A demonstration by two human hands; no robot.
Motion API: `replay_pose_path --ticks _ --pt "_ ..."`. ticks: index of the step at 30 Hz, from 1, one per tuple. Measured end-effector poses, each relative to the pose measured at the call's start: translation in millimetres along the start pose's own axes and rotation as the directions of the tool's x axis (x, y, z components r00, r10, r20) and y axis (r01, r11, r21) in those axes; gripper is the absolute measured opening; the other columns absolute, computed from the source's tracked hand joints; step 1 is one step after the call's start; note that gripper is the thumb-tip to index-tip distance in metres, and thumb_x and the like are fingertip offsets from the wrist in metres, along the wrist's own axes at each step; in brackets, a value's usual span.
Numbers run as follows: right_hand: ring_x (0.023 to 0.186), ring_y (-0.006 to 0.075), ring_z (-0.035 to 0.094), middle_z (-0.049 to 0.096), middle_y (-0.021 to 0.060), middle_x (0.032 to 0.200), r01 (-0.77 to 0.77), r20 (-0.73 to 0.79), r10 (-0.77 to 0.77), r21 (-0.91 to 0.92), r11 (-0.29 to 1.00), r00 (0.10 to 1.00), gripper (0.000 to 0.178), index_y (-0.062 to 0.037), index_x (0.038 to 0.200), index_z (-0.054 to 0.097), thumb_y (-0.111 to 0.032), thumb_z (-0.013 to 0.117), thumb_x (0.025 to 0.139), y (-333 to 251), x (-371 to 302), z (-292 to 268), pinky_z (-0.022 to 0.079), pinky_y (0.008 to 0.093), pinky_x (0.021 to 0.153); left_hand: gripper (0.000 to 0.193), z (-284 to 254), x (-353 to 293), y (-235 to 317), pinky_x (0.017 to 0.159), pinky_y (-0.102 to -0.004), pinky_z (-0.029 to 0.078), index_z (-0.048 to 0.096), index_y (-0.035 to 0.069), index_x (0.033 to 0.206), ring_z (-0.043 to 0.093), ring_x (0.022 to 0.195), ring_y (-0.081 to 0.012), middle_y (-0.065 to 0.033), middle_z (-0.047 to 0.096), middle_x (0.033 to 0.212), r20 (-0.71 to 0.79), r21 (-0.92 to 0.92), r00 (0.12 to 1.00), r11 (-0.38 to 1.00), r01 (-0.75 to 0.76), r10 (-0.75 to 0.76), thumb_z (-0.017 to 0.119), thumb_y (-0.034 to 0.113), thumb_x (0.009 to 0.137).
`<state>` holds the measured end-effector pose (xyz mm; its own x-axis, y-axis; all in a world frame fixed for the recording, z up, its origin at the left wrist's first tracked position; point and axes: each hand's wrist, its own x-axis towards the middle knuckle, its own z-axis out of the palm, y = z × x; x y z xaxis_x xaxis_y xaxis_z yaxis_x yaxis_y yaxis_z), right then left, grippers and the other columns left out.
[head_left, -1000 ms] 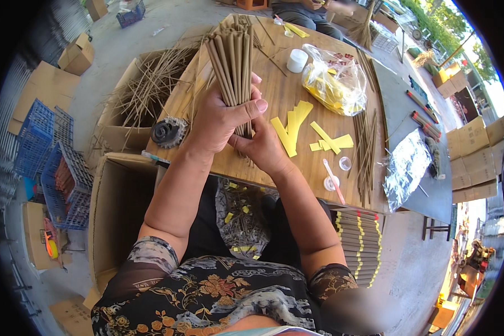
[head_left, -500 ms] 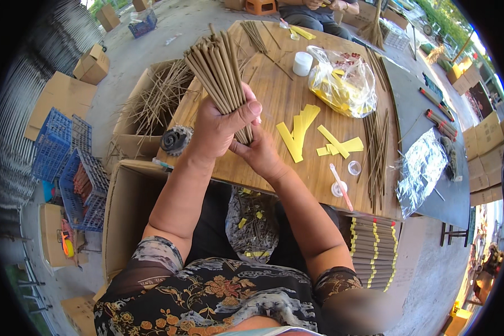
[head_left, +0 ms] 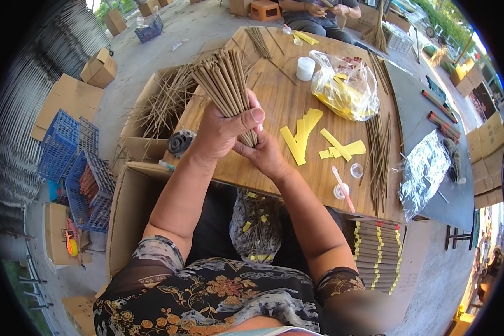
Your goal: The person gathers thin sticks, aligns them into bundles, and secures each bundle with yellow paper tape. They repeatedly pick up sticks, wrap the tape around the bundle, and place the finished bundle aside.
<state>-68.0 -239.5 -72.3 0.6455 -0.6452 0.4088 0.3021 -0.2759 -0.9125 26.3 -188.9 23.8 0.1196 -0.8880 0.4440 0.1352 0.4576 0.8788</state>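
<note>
A thick bundle of brown incense sticks (head_left: pixel 223 83) stands tilted over the near left part of the wooden table (head_left: pixel 263 190). My left hand (head_left: pixel 221 127) wraps around its middle, with the thumb pressed across the front. Lower down, my right hand (head_left: pixel 266 155) closes around the bundle's bottom end, its fingers partly hidden behind the sticks. The upper ends of the sticks fan out slightly. To the right lie yellow paper strips (head_left: pixel 301 134) and a small white dish (head_left: pixel 341 191) with a pink-handled applicator (head_left: pixel 343 187) across it.
A clear bag of yellow strips (head_left: pixel 346 92) and a white jar (head_left: pixel 305 68) stand farther back. Loose thin sticks (head_left: pixel 379 162) lie along the right. A carton of sticks (head_left: pixel 162 101) and blue crates (head_left: pixel 87 190) are at left. Banded bundles (head_left: pixel 375 257) lie below right. Another person (head_left: pixel 319 14) sits opposite.
The sticks that poked out at the bundle's top now sit more level with the others. Both hands keep their hold, and the whole view has shifted slightly.
</note>
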Motion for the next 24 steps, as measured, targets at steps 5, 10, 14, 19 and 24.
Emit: replay_pose_path --ticks 5,10,14,19,24 --pt "0.068 0.0123 0.053 0.058 0.0068 0.072 -0.138 0.067 0.143 -0.083 0.987 0.987 0.033 -0.0009 0.095 0.052 -0.025 0.067 0.078 -1 0 -1 0.045 0.0277 0.065 0.016 -4 5 1 0.055 -0.0256 0.042 0.050 0.005 0.082 0.049 0.058 -0.0130 -0.0024 0.049 0.063 -0.137 -0.137 0.990 0.991 -0.003 -0.016 0.061 0.017 0.082" --pt "0.046 0.0081 0.046 0.048 0.0007 0.056 -0.680 0.482 0.504 0.320 0.660 0.716 0.026 -0.0033 0.077 0.048 -0.020 0.067 0.077 -60 -15 -1 0.040 0.0221 0.043 0.018 -29 -1 2 0.051 -0.0235 0.039 0.049 0.007 0.080 0.042 0.053 -0.0095 0.0010 0.045 0.063 -0.093 -0.566 0.964 0.810 0.155 -0.250 0.057 0.023 0.085" --pt "0.044 0.0096 0.047 0.046 0.0005 0.054 -0.750 0.440 0.618 0.254 0.610 0.652 0.021 -0.0031 0.077 0.048 -0.017 0.063 0.080 -52 -29 8 0.040 0.0227 0.040 0.017 -39 -15 -24 0.049 -0.0219 0.037 0.049 0.009 0.079 0.042 0.052 -0.0076 0.0015 0.045 0.061 -0.206 -0.563 0.895 0.796 0.222 -0.395 0.058 0.022 0.085" --pt "0.046 0.0097 0.049 0.050 0.0018 0.057 -0.434 -0.008 0.487 -0.467 0.771 0.873 0.022 -0.0001 0.080 0.048 -0.019 0.060 0.081 -24 -40 18 0.042 0.0235 0.041 0.018 -29 -22 -46 0.048 -0.0218 0.037 0.048 0.010 0.078 0.042 0.051 -0.0076 0.0015 0.045 0.059 -0.521 -0.364 0.764 0.909 0.204 -0.380 0.061 0.023 0.083" --pt "0.043 0.0100 0.048 0.050 0.0019 0.057 -0.838 0.538 0.644 0.320 0.441 0.544 0.020 -0.0013 0.078 0.047 -0.019 0.056 0.083 -42 -35 14 0.040 0.0238 0.038 0.018 -63 -30 -55 0.049 -0.0229 0.040 0.050 0.009 0.079 0.045 0.049 -0.0094 0.0007 0.048 0.061 0.002 -0.812 0.912 0.532 0.241 -0.410 0.063 0.021 0.081"
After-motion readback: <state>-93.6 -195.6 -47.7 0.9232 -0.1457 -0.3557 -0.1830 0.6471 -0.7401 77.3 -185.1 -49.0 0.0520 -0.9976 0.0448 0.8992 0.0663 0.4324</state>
